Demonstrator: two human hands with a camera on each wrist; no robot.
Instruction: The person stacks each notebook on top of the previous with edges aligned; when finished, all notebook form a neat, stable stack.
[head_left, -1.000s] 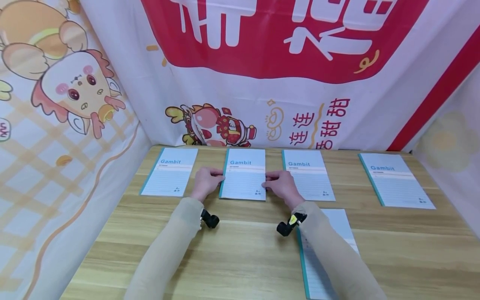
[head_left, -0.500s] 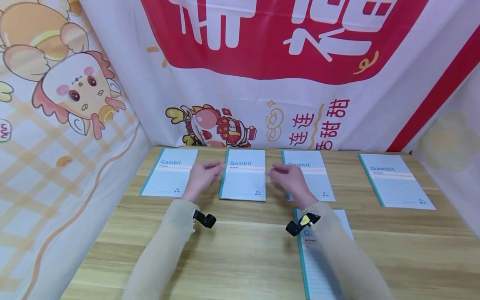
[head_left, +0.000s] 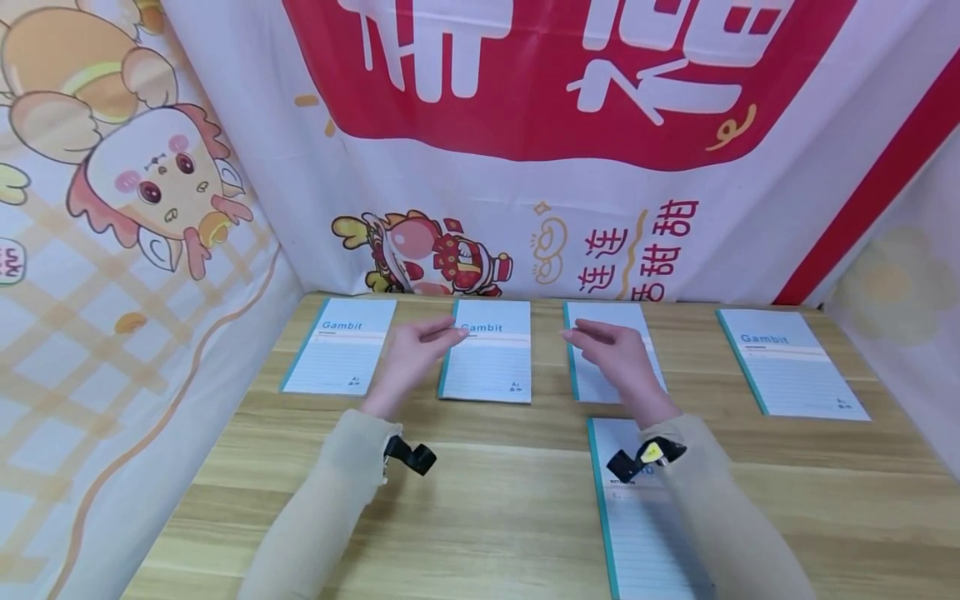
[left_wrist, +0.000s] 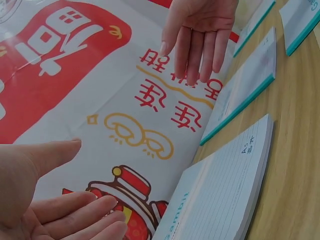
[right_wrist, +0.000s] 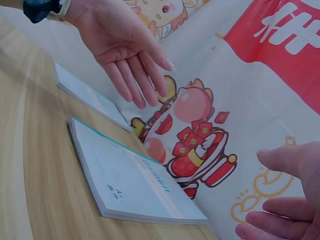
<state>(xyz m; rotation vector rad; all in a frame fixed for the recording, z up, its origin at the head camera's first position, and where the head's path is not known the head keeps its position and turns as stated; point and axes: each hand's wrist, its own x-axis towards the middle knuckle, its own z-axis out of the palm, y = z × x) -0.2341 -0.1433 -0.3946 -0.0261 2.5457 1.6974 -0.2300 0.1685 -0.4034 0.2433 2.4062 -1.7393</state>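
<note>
My left hand (head_left: pixel 412 360) hovers over the gap between the far-left notebook (head_left: pixel 333 358) and the second notebook (head_left: pixel 487 367), its fingertips above that second one's upper left part. Nothing is in its grasp; the left wrist view shows the fingers (left_wrist: pixel 80 220) extended and apart from the thumb. My right hand (head_left: pixel 618 360) is raised above the third notebook (head_left: pixel 596 379), covering its printed title, and the right wrist view shows its fingers (right_wrist: pixel 280 220) relaxed and holding nothing. In that view the second notebook (right_wrist: pixel 132 182) lies flat, looking thick or stacked.
Another notebook (head_left: pixel 791 362) lies at the far right of the wooden table (head_left: pixel 480 517). Nearer, a notebook (head_left: pixel 637 542) lies partly under the right forearm. A printed cloth (head_left: pixel 450 183) hangs behind the table's back edge, and a patterned cloth (head_left: pixel 150 350) borders the left.
Both hands have let go of the second notebook's sides and lifted. The right hand has moved rightward over the third notebook; the left has risen slightly. The notebooks stay in place.
</note>
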